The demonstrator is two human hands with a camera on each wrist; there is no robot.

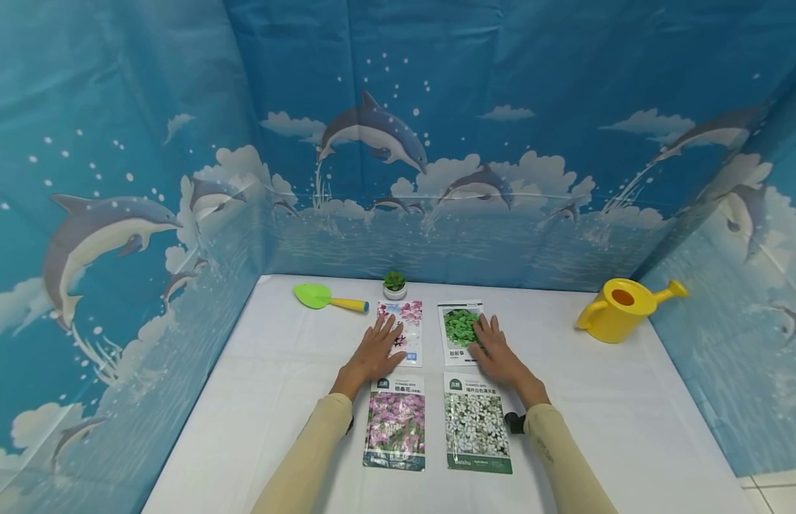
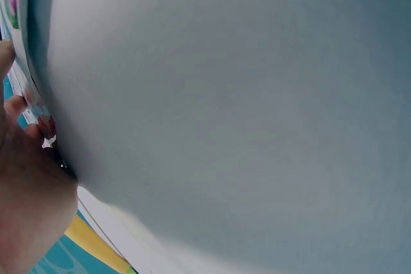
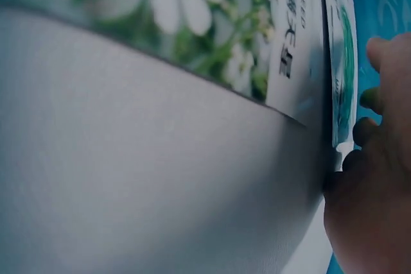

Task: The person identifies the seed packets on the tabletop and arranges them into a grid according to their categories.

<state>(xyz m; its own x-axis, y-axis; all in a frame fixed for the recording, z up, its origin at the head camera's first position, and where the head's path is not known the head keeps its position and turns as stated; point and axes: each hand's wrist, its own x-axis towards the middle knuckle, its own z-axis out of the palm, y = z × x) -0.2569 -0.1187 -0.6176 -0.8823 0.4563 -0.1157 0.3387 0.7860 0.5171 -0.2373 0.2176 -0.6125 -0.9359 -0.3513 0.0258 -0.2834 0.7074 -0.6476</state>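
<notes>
Several flat seed packets lie in two rows on the white table. My left hand (image 1: pixel 373 351), fingers spread and fairly straight, rests over the left edge of the pink-blossom seed packet (image 1: pixel 410 335) at the back left. On the back right, the right hand (image 1: pixel 498 355) touches the right side of the green-leaf seed packet (image 1: pixel 460 327) with spread fingers. Nearer me are a purple-flower seed packet (image 1: pixel 395 428) and a white-flower seed packet (image 1: pixel 477 428). In the right wrist view, the white-flower packet (image 3: pixel 192 17) fills the top, with the right hand (image 3: pixel 379 152) at the edge.
A toy trowel (image 1: pixel 315 295) with a green blade and yellow handle lies back left. Beside it stands a small potted succulent (image 1: pixel 394 285). A yellow watering can (image 1: pixel 612 321) sits at the right rear. Dolphin-print curtains (image 1: pixel 436 243) enclose the table's back and sides.
</notes>
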